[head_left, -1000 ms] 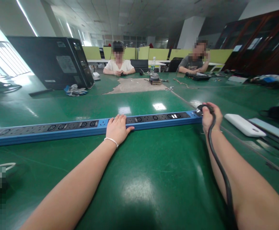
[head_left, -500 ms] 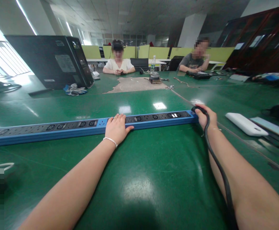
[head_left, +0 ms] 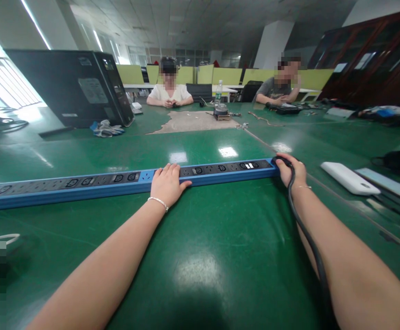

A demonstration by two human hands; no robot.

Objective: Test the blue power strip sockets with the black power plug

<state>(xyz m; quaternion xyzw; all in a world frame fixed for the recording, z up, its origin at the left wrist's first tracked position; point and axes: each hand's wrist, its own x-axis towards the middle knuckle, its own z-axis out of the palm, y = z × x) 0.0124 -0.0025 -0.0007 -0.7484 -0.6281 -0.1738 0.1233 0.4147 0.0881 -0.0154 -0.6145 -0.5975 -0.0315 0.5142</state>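
The long blue power strip (head_left: 127, 189) lies flat under your left hand (head_left: 168, 179), with its sockets facing up. It runs sideways across in front of you. Its right end, just by your right hand (head_left: 292, 168), tips a little away from you; its left end goes out of view. Small white labels (head_left: 249, 165) sit on it between your hands, too small to read.

Your left hand is spread flat on top, fingers close together and thumb out over the near edge. Your right hand is curled around a black plug (head_left: 280, 160), its cord (head_left: 320, 266) hanging down along your right arm. A second ago the plug's silver part showed and that hand was more to the right. Now the silver is hidden and the plug meets the strip's end; you cannot tell how far in it is. Your left hand has stayed put.

Right of your right hand lies a white slab (head_left: 349, 178). Far beyond your left hand are gloves (head_left: 107, 129) and a black computer tower (head_left: 65, 91) with a blurry label.
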